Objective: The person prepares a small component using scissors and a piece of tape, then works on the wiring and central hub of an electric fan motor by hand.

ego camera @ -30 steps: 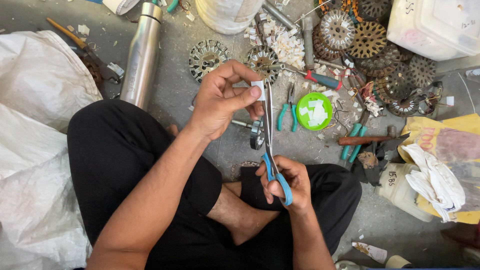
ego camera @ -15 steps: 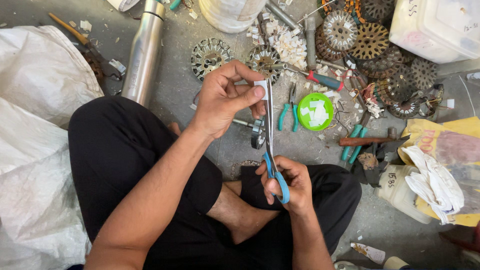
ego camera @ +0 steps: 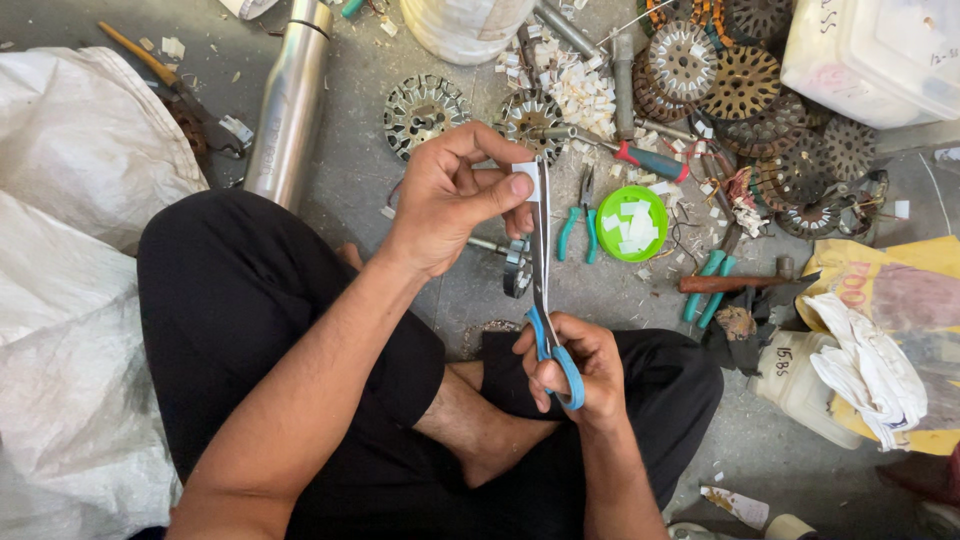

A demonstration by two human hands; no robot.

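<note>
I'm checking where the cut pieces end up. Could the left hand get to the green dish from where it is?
Probably yes. The left hand holds a small white piece by the scissors, and the green dish lies just beyond them on the floor; only the blades stand between, easily passed over.

The person sits cross-legged at the lower centre of the frame. The left hand (ego camera: 450,200) is raised at centre, pinching a small paper piece (ego camera: 527,180) against the blades of the scissors (ego camera: 541,262), which run down to the right hand (ego camera: 575,365) just below. To the left lies a sack (ego camera: 70,250); a metal tube (ego camera: 290,100) lies at upper left. Just right of the scissors lie pliers (ego camera: 577,220), then a small lid (ego camera: 632,222) with paper pieces in it. Slotted metal discs (ego camera: 745,85) are heaped at upper right, beside a plastic box (ego camera: 880,55) in the corner. A hammer (ego camera: 740,282) lies below the discs.
</note>
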